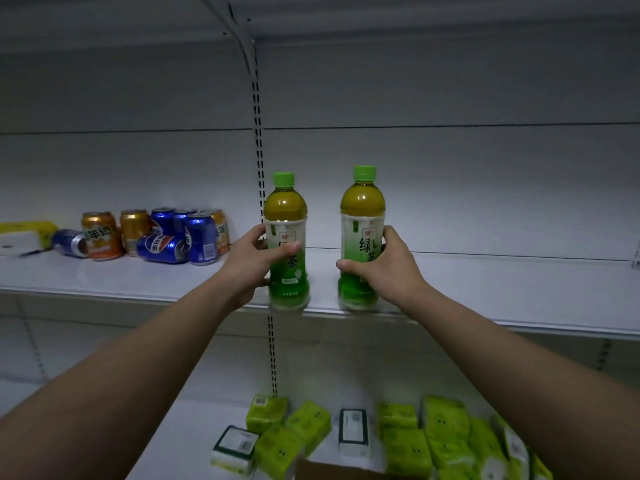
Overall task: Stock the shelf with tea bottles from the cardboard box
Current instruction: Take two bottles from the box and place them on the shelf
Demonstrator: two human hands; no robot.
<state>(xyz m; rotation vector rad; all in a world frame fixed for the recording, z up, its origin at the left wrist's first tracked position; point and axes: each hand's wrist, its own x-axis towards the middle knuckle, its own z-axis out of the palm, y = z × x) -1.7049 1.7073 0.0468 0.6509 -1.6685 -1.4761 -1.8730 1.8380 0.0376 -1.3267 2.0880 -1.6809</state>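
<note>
At the front edge of the white shelf (pixel 485 289), two green tea bottles are held upright, side by side and apart, one in each hand. No other tea bottles are seen on this shelf, so the stocking is judged to be at an early stage; these two appear to be the first to be placed. Whether their bases are already resting on the shelf cannot be told, as the lower parts are blurred. A corner of the cardboard box (pixel 332 471) is visible at the bottom of the view; its contents are hidden, so the number of bottles left is unknown.

The left bottle (pixel 285 216) is gripped by the left hand (pixel 254 261), with the fingers wrapped round the label and the thumb across its front. The right bottle (pixel 362 209) is gripped by the right hand (pixel 382 268) in the same manner, thumb low on the label. Both hands are closed firmly on their bottles.

Soda cans (pixel 156 237) are grouped further left on the same shelf, some lying on their sides. Green packets (pixel 433 434) are spread on the shelf below.
</note>
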